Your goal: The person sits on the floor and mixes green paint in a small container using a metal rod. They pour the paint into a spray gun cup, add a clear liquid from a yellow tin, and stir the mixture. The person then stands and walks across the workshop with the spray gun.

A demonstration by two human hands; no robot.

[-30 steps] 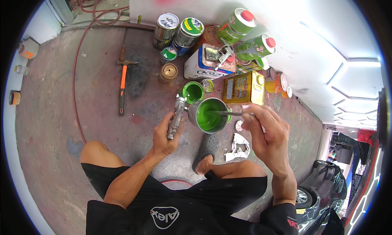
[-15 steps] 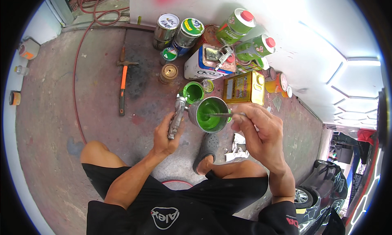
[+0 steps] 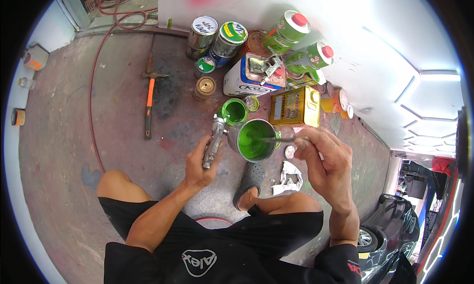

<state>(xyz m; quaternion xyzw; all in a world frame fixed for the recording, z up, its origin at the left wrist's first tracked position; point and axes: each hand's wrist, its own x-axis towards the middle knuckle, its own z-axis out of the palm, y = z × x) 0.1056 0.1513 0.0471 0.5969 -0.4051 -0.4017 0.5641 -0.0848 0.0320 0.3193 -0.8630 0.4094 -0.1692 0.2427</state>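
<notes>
My left hand is wrapped round the silver body of a spray gun. The gun's metal cup faces up with its top uncovered, and bright green paint lies inside. Thumb and fingers of my right hand pinch a thin stirring stick, whose far end dips into that paint. Just beyond the cup stands an uncovered tin of green paint. A small yellow-green tin is beside it.
A yellow metal can and a white-and-blue can, with another spray gun on top, stand ahead. Green red-capped cans line the wall. A hammer and red hose lie left; crumpled paper lies near my shoe.
My right hand has shifted a little to the right with the stick, whose end stays in the paint. The cup has tipped slightly; my left hand is almost still.
</notes>
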